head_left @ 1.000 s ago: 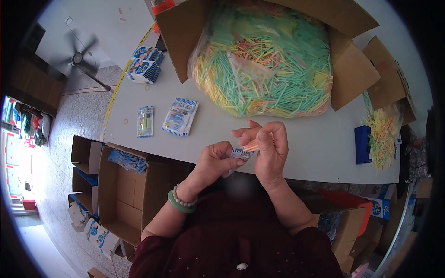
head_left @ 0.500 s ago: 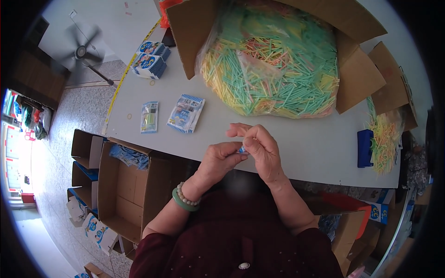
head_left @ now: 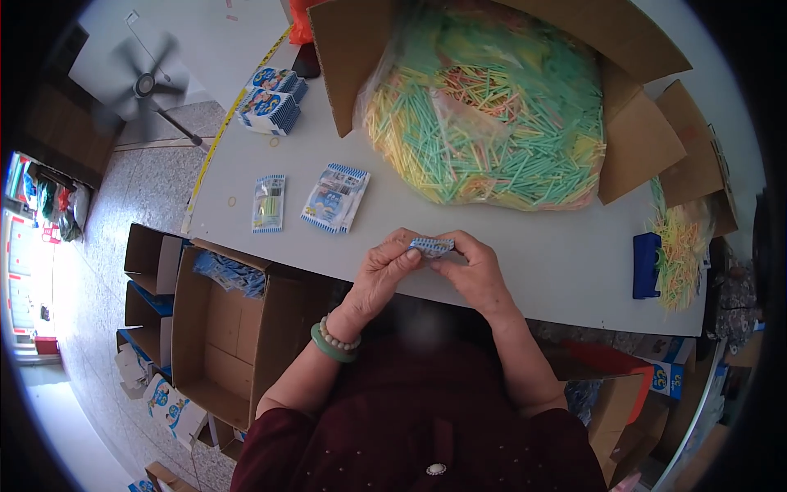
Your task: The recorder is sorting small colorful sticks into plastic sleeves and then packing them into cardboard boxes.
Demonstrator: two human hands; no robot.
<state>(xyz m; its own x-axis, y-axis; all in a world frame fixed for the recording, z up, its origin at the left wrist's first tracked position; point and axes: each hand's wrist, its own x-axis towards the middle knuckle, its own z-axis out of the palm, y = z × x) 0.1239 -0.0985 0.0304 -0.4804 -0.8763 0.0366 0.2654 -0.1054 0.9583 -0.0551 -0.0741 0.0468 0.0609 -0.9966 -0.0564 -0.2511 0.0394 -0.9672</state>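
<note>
Over the near edge of the table, my left hand (head_left: 385,271) and my right hand (head_left: 475,277) hold a small blue-and-white packet (head_left: 432,245) between them. Fingers and thumbs of both hands are closed on its two sides, and its striped end faces up. What is inside the packet cannot be made out. Farther off to the left lie a clear packet with green sticks (head_left: 269,203) and a blue-and-white printed packet (head_left: 335,198), flat and apart from each other.
A big clear bag of pastel sticks (head_left: 484,139) stands within an open cardboard box (head_left: 648,152) at the back. Stacked printed packs (head_left: 269,112) are at far left. On the right, a blue block (head_left: 646,265) stands beside loose sticks (head_left: 682,262). An open carton (head_left: 225,344) is below left.
The small packet, mostly hidden by my fingers before, now shows its striped end. My right hand has lowered its raised fingers and both hands grip the packet's sides.
</note>
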